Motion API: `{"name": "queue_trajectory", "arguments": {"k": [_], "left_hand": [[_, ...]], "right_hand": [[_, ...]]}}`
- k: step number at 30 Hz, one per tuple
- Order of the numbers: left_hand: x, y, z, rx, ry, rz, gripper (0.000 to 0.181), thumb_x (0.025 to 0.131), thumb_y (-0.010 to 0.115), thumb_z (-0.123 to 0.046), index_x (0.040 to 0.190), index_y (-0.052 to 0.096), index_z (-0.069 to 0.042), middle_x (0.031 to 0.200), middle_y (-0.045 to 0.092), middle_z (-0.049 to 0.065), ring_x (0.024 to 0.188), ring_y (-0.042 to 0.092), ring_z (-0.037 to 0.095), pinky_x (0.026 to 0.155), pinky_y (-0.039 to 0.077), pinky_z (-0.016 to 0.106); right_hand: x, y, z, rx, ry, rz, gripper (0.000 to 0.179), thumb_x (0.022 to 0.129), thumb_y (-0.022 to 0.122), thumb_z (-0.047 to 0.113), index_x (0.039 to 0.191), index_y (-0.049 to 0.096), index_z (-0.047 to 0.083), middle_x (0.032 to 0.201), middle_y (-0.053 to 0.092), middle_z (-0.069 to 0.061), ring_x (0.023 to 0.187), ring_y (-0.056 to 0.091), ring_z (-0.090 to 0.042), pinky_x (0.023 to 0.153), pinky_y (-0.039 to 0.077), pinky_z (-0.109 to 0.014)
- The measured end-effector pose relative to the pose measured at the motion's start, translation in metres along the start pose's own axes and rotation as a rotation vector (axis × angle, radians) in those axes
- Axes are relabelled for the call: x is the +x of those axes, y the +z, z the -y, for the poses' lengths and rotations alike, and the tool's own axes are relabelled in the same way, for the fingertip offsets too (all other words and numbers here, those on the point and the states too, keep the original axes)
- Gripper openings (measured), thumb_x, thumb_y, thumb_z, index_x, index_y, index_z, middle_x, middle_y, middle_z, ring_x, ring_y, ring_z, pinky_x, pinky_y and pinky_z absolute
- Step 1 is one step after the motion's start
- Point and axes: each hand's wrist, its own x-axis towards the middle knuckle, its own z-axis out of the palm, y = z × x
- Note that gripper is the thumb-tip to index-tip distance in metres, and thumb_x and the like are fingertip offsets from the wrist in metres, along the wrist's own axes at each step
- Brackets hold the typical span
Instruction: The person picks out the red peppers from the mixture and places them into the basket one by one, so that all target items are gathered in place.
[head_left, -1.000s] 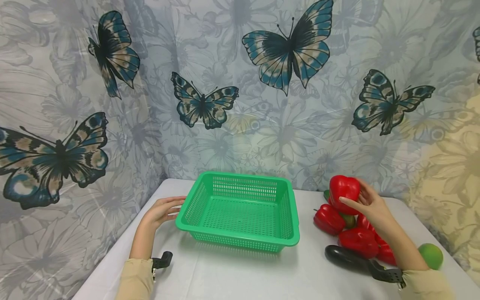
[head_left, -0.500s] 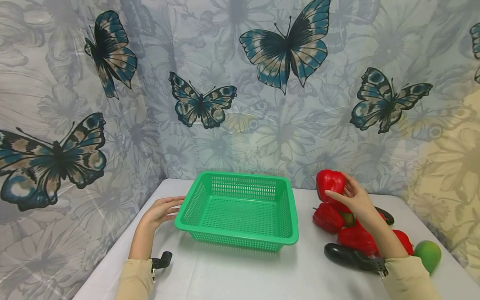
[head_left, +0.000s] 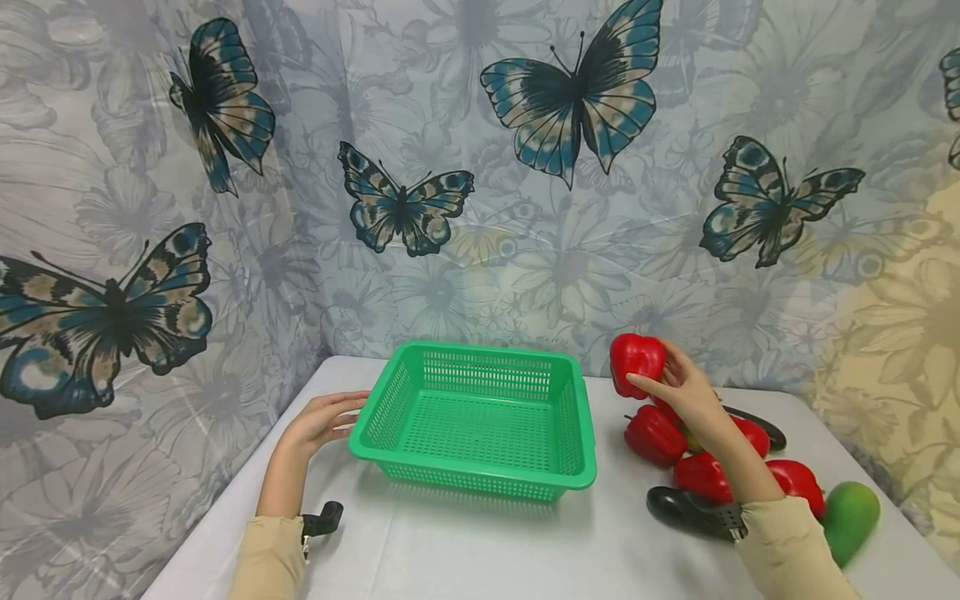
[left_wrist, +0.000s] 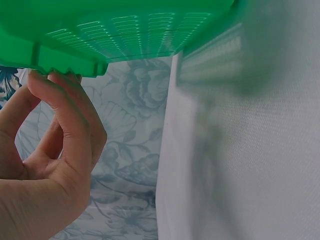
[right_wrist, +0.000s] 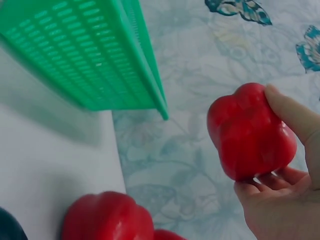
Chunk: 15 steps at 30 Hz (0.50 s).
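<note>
Pepper (head_left: 636, 364) in the right hand (head_left: 686, 396), beside a basket (head_left: 472, 473)

Nearest the viewer, two beige sleeves (head_left: 272, 558) enter from below, with black wrist cameras (head_left: 322, 518) at the cuffs. On the right of the white table (head_left: 480, 550), a green mango (head_left: 851, 517) lies close to the right sleeve, and a dark eggplant (head_left: 667, 504) is partly covered by that arm's camera. Beyond these, other red peppers (head_left: 654, 435) form a loose group, some of them half hidden by the right forearm. The basket, green with perforated walls and floor, sits at the middle of the table. At its left side, the left hand (head_left: 322, 425) has its fingers lightly bent, the tips touching the rim in the left wrist view. The right hand clamps its pepper between thumb and fingers. This glossy, lobed pepper is in the air to the right of the basket and apart from it, as the right wrist view confirms. Behind the group lies a long dark vegetable (head_left: 763, 427). Farthest off hangs a grey-blue curtain (head_left: 480, 308) printed with flowers and butterflies (head_left: 573, 100)
</note>
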Motion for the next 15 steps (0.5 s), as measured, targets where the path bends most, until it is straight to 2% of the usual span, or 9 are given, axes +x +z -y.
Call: {"name": "queue_trajectory", "arguments": {"k": [4, 10, 15], "left_hand": [[0.001, -0.001, 0.000, -0.003, 0.012, 0.009, 0.053, 0.095, 0.065, -0.029, 0.139, 0.053, -0.003, 0.116, 0.068, -0.006, 0.100, 0.067, 0.011, 0.084, 0.056, 0.029], [0.002, -0.002, 0.001, -0.004, 0.020, 0.020, 0.054, 0.095, 0.065, -0.030, 0.140, 0.052, -0.002, 0.117, 0.068, -0.006, 0.099, 0.067, 0.010, 0.084, 0.056, 0.029], [0.002, -0.002, 0.002, -0.009, 0.013, 0.017, 0.054, 0.094, 0.066, -0.029, 0.139, 0.053, -0.002, 0.115, 0.068, -0.006, 0.098, 0.068, 0.010, 0.084, 0.056, 0.029]], "right_hand": [[0.002, 0.005, 0.004, 0.024, -0.003, 0.011, 0.100, 0.092, 0.063, 0.048, 0.158, -0.007, 0.022, 0.165, 0.009, -0.015, 0.149, 0.017, -0.042, 0.107, 0.043, -0.050], [0.007, 0.013, 0.008, 0.045, -0.019, 0.012, 0.101, 0.092, 0.065, 0.047, 0.158, -0.006, 0.022, 0.165, 0.006, -0.014, 0.150, 0.013, -0.042, 0.112, 0.031, -0.060], [0.013, 0.020, 0.013, 0.044, -0.044, 0.006, 0.099, 0.092, 0.066, 0.044, 0.159, -0.002, 0.020, 0.164, 0.013, -0.016, 0.149, 0.019, -0.041, 0.111, 0.034, -0.055]]}}
